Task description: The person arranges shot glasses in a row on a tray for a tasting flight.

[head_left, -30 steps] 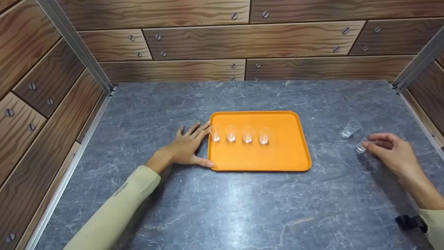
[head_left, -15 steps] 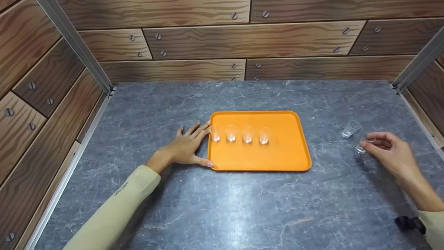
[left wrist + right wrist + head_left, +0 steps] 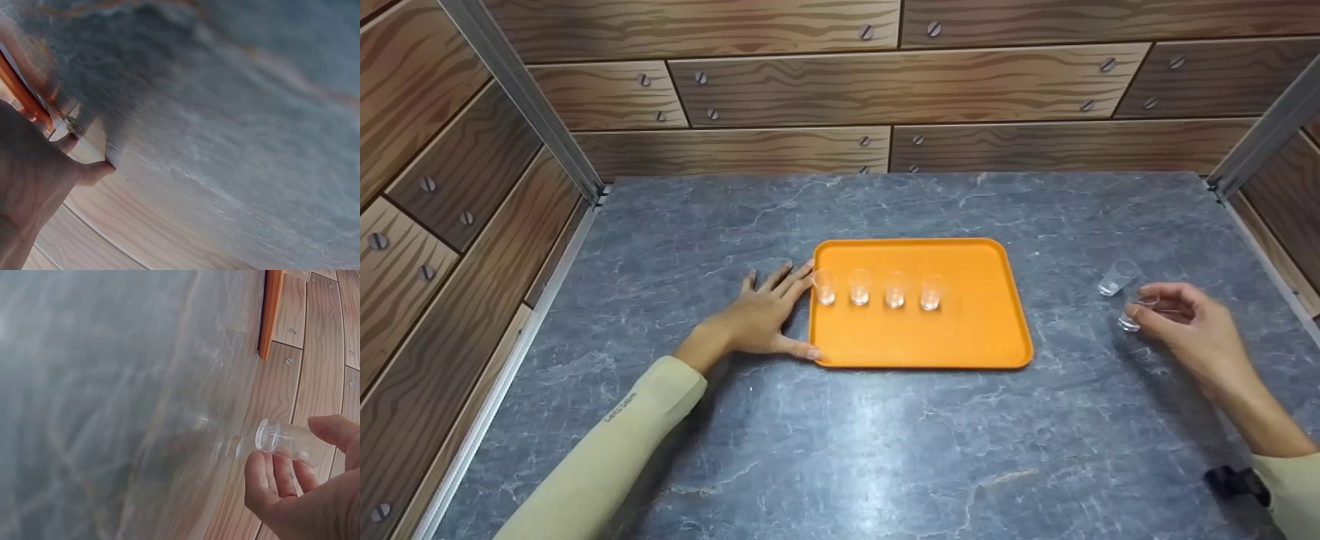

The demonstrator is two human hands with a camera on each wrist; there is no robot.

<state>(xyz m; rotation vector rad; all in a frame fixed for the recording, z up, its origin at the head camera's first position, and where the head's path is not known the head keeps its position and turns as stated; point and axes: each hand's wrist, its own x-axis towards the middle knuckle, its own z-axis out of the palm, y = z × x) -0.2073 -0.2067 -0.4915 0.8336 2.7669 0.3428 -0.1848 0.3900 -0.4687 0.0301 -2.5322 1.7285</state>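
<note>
My right hand (image 3: 1204,337) pinches a small clear shot glass (image 3: 1129,322) between thumb and fingers, right of the orange tray (image 3: 919,341). In the right wrist view the held shot glass (image 3: 271,437) appears a little off the tabletop. Just behind it stands another clear shot glass (image 3: 1113,280) on the table. My left hand (image 3: 757,319) lies with spread fingers at the tray's left edge, its thumb and fingertips touching the rim. Several clear shot glasses (image 3: 895,291) stand in a row on the tray's left and middle part.
The table (image 3: 810,450) has a grey marbled top. Wood-patterned walls (image 3: 780,90) enclose its back and sides, with metal posts (image 3: 525,90) in the corners. The orange tray (image 3: 271,315) also shows in the right wrist view.
My right hand has shifted slightly left with the shot glass in its fingers. The left hand, the tray and the glasses on it have stayed in place.
</note>
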